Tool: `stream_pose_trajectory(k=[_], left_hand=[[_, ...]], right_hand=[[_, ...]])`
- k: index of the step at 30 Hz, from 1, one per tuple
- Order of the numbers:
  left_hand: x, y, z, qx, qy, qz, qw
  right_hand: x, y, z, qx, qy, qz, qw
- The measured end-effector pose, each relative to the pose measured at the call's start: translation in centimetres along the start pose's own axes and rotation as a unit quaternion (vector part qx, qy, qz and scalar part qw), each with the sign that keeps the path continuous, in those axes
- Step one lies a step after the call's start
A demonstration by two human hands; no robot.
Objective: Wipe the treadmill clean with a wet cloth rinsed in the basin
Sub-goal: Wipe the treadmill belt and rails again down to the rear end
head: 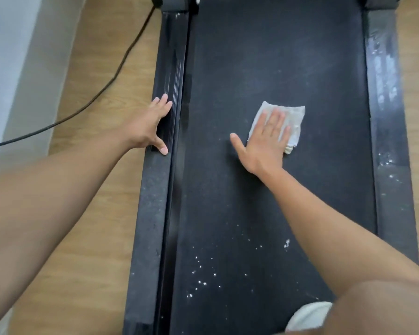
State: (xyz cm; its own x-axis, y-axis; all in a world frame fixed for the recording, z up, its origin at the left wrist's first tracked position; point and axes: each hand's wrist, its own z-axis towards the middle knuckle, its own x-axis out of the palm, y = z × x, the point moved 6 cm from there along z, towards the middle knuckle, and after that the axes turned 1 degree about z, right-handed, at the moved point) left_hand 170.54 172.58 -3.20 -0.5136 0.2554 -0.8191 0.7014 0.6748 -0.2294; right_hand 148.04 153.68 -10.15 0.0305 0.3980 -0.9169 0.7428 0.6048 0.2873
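The treadmill's black belt [264, 56] runs up the middle of the head view, flecked with white specks near its lower end. A folded white cloth [290, 114] lies flat on the belt. My right hand [264, 141] presses down on it with fingers spread, palm covering its lower left part. My left hand [153, 124] rests flat on the left side rail [155, 189], fingers apart, holding nothing. The right side rail [385, 81] carries white dusty smears. The basin is not in view.
Wooden floor [94, 250] lies on both sides of the treadmill. A black power cable [102, 93] crosses the floor at the left toward the machine's front. A pale wall [10, 56] stands at far left. Something white [307, 315] shows at the bottom by my right arm.
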Motion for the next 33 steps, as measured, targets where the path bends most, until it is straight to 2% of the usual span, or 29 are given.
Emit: stream_pose_trajectory(k=[3, 5, 8, 10, 11, 14, 16, 18, 21, 24, 26, 29, 31, 33], left_hand=[[-0.1, -0.4, 0.1, -0.008, 0.008, 0.034, 0.999], [-0.1, -0.9, 0.2, -0.012, 0.015, 0.056, 0.998], [0.1, -2.2, -0.1, -0.029, 0.03, 0.069, 0.997], [0.1, -2.8, -0.3, -0.04, 0.035, 0.077, 0.996], [0.1, -2.6, -0.3, -0.035, 0.039, 0.083, 0.995], [0.1, -1.6, -0.8, -0.003, 0.049, 0.051, 0.998], [0.3, -0.7, -1.2, 0.018, 0.049, 0.026, 0.998], [0.9, -0.5, -1.4, 0.035, 0.056, 0.019, 0.998], [1.9, -0.4, -1.4, 0.024, 0.064, 0.025, 0.997], [2.2, -0.7, -1.2, 0.03, 0.062, 0.056, 0.996], [2.1, -0.9, -1.2, 0.023, 0.056, 0.073, 0.995], [2.0, -0.9, -1.6, -0.002, 0.049, 0.076, 0.996], [1.8, -1.2, -1.7, -0.005, 0.055, 0.086, 0.995], [1.2, -1.4, -1.5, 0.003, 0.075, 0.113, 0.991]], right_hand=[[2.8, 9.0, -1.5, -0.146, 0.024, -0.05, 0.988], [4.0, 12.4, -3.3, -0.242, 0.045, -0.096, 0.964], [4.3, 11.9, -4.5, -0.357, 0.073, -0.155, 0.918], [2.9, 8.8, -3.9, -0.37, 0.074, -0.149, 0.914], [1.9, 6.5, -3.3, -0.341, 0.07, -0.129, 0.929], [-1.7, -4.1, -1.8, -0.158, 0.022, -0.052, 0.986], [-3.5, -11.5, -2.5, -0.032, -0.005, -0.018, 0.999], [-4.9, -16.8, -3.8, 0.078, -0.023, 0.034, 0.996], [-5.2, -17.8, -4.3, 0.161, -0.026, 0.103, 0.981], [-3.4, -13.7, -4.1, 0.196, -0.012, 0.08, 0.977], [-1.2, -8.6, -3.9, 0.14, 0.019, 0.037, 0.989], [1.7, 1.1, -3.5, 0.009, 0.052, -0.004, 0.999], [3.3, 7.4, -4.1, -0.091, 0.074, -0.038, 0.992], [5.3, 12.3, -6.0, -0.203, 0.093, -0.084, 0.971]])
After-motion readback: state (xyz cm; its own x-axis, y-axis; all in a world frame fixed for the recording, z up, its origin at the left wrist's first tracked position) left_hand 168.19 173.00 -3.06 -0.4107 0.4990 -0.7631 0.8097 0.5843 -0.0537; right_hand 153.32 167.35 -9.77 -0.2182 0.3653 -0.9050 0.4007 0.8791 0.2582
